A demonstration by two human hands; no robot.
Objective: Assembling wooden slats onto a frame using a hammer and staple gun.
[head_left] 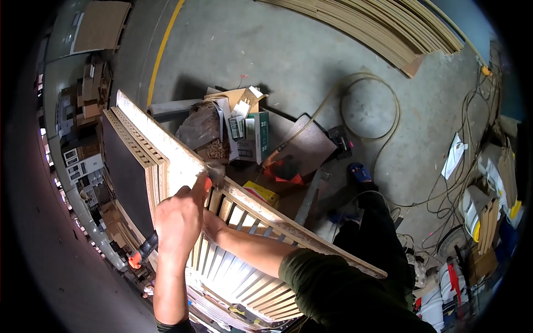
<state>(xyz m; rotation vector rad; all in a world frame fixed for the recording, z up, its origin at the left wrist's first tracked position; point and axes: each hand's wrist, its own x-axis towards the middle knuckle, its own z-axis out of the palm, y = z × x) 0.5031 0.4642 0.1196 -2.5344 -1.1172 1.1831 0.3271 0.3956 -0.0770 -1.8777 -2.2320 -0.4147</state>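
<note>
My left hand (180, 222) is closed round a hammer (147, 248) with a black and orange handle. The handle's end sticks out below the fist. Its blurred grey head lies at the corner where a chipboard panel (180, 155) meets a long board edge (277, 215). Just right of that fist, my right hand (212, 223) reaches in by the corner, over a row of wooden slats (244, 261). Its fingers are mostly hidden behind my left hand, so its grip does not show. Stacked boards (130, 161), the outermost dark-faced, stand left of the chipboard panel.
Beyond the work stand a carton (252, 139) with scraps and a plastic bag (200, 127). A coiled hose (397, 105) lies on the concrete floor. Long boards (366, 28) are stacked at the far edge. Cables (463, 144) and bags (483, 205) crowd the right side.
</note>
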